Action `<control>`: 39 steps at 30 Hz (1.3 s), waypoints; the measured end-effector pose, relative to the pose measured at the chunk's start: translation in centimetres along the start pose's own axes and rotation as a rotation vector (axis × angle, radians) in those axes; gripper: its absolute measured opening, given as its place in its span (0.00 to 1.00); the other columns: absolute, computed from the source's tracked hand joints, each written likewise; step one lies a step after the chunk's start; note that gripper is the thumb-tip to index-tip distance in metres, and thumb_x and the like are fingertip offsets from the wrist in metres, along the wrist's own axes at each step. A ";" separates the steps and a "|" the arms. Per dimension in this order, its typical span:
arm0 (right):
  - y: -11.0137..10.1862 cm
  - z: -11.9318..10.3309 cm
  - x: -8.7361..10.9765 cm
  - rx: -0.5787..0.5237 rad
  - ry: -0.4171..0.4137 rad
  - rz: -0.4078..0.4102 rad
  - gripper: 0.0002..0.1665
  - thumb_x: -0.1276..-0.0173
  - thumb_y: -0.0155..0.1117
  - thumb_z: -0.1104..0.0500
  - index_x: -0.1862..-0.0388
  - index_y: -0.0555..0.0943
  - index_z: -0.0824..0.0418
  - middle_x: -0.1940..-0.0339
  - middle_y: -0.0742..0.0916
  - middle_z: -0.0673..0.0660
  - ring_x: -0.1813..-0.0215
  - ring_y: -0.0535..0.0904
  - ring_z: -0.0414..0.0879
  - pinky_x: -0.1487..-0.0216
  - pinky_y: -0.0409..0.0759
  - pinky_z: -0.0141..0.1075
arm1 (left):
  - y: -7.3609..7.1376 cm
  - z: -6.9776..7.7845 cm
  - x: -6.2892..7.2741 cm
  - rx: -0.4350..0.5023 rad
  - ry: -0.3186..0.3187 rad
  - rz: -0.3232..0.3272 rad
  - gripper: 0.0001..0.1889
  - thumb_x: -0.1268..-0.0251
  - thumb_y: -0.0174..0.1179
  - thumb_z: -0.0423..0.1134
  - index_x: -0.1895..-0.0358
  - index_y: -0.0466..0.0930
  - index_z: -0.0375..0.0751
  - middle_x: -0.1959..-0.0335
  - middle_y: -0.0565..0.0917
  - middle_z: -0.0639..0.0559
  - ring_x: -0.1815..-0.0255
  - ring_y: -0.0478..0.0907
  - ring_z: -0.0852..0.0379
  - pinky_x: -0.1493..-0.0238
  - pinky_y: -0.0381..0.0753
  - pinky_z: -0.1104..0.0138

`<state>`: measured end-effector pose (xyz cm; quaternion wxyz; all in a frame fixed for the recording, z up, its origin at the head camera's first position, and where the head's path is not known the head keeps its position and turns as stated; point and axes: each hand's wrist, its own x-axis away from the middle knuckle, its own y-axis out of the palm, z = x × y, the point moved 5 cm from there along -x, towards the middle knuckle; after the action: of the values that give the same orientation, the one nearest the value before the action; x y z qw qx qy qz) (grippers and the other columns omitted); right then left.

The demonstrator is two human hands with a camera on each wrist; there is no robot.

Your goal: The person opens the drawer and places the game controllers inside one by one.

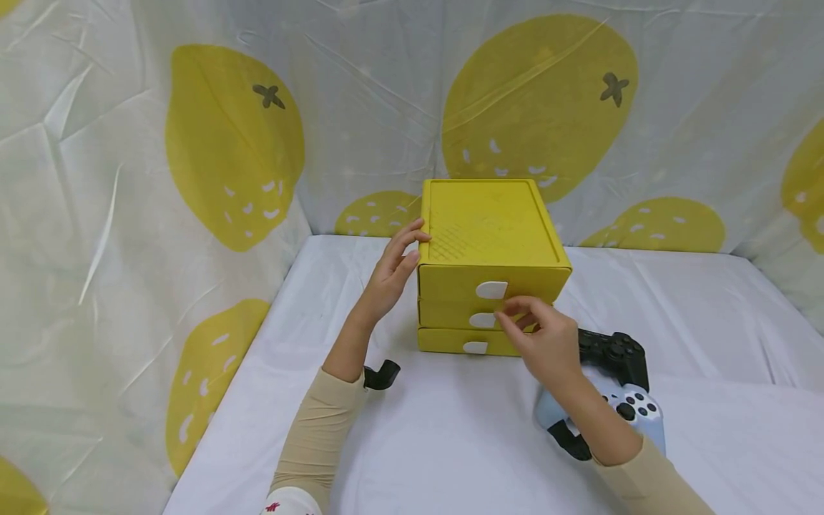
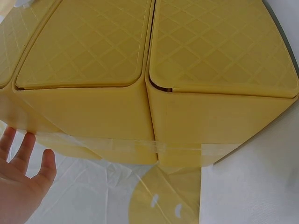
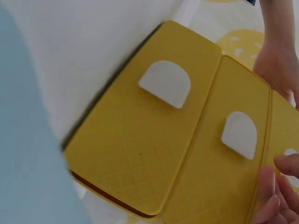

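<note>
A yellow three-drawer box (image 1: pixel 489 222) stands on the white cloth, its drawer fronts facing me and looking closed. Each front carries a rounded white pull tab. Along the box's upper left edge rests my left hand (image 1: pixel 389 272), fingers spread and loosely bent; the left wrist view also shows that hand (image 2: pixel 23 182) by the box's side wall. My right hand (image 1: pixel 547 343) is in front of the drawers, thumb and fingers bent loosely near the middle tab (image 1: pixel 483 320). In the right wrist view its fingertips partly cover the top drawer's tab (image 3: pixel 291 179). No firm hold on a tab shows.
A black game controller (image 1: pixel 614 354) and a light blue one (image 1: pixel 650 415) lie right of the box, partly behind my right arm. Near my left wrist is a small black object (image 1: pixel 383 375), partly hidden. A lemon-print curtain (image 1: pixel 360 107) hangs behind and at the left.
</note>
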<state>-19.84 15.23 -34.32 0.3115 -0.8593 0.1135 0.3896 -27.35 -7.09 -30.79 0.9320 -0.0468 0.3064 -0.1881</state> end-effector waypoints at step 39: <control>2.1 2.1 1.6 0.050 0.143 -0.084 0.08 0.46 0.76 0.66 0.69 0.85 0.62 0.75 0.87 0.52 0.82 0.73 0.38 0.81 0.69 0.24 | -0.3 -3.6 -0.4 -0.013 0.007 0.006 0.15 0.23 0.41 0.31 0.40 0.69 0.32 0.25 0.57 0.46 0.24 0.49 0.54 0.32 0.58 0.47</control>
<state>-20.92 15.03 -37.51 0.3401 -0.8809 0.1092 0.3107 -29.87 -7.16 -33.46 0.9312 -0.0511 0.3109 -0.1834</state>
